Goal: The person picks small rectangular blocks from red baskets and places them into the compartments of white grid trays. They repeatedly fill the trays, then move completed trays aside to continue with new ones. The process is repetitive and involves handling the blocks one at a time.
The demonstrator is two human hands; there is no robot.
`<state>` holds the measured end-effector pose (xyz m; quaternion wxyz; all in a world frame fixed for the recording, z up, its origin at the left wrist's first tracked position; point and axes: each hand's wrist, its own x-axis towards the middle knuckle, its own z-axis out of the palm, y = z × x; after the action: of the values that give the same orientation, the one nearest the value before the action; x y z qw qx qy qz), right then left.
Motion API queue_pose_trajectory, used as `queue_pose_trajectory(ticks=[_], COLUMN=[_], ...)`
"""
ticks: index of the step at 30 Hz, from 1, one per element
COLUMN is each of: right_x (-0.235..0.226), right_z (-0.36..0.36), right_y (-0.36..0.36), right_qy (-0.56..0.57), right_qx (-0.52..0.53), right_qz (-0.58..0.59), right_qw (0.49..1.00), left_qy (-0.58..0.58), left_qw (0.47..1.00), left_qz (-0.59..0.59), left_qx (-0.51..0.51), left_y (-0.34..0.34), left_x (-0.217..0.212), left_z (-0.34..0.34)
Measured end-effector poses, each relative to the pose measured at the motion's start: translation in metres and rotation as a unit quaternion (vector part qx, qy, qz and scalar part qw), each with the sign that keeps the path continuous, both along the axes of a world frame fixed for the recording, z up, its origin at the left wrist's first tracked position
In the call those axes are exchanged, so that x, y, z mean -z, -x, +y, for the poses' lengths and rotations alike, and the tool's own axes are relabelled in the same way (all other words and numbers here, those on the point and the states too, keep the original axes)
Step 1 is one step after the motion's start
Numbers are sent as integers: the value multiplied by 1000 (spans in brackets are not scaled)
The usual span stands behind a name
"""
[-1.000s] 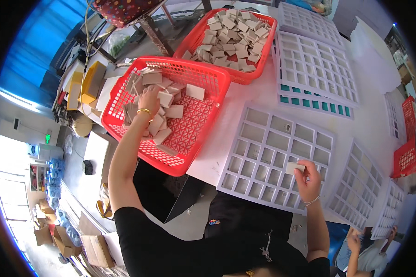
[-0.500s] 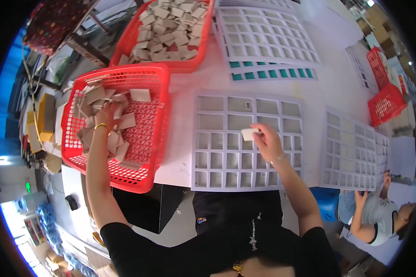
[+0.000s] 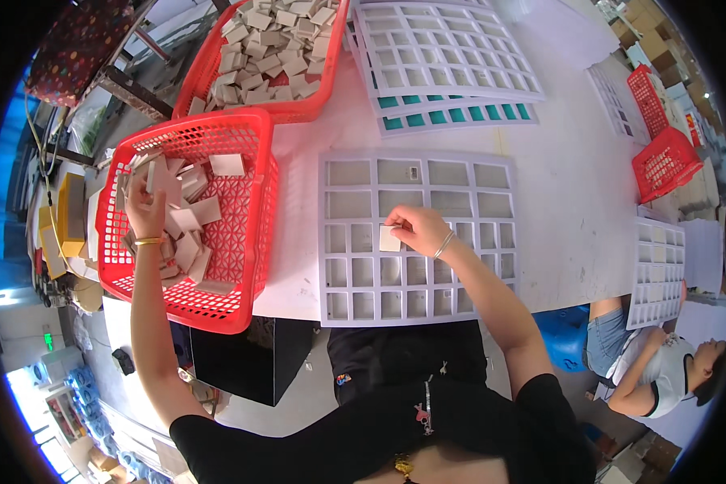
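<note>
With the right hand [image 3: 422, 230] shifted left, now pinching a tile [image 3: 390, 239] over the white tray [image 3: 399, 189], apparently aligned with a compartment; gripping another tile [image 3: 162, 182], left-handed [image 3: 144, 216], in the near basket [image 3: 264, 173].

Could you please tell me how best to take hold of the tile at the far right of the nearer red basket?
I'd pinch the tile by its opposite long edges, coming from above: it looks thin, with its broad face turned up, slightly clear of the pile. The basket is open-topped, but its walls hinder a sideways approach.
</note>
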<state>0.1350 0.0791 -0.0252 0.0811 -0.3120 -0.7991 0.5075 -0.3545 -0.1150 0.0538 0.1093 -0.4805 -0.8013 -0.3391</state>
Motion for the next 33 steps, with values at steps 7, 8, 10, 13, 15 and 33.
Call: queue_pose_trajectory(ticks=[7,8,10,13,15,33], right_x=[11,14,15,-6,-38,-24], right_z=[-15,-16,-21,-25,-33,21], right_y=[3,2,1,-1,1,-85], right_qy=[-350,-363,-354,-99,337,271], right_qx=[-44,-47,-43,8,60,283], right_qz=[-16,-30,-16,110,241,218], right_qw=[936,930,934,989,908,894], left_qy=[-211,-194,-211,-77,-27,104], left_qw=[935,946,932,934,914,902], left_qz=[-238,-188,-204,-20,3,-78], left_qx=[159,180,211,348,404,411], left_y=[-148,-149,-195,-240,-278,-338], left_x=[-64,-55,-60,-63,-48,42], left_z=[21,19,30,48,57,133])
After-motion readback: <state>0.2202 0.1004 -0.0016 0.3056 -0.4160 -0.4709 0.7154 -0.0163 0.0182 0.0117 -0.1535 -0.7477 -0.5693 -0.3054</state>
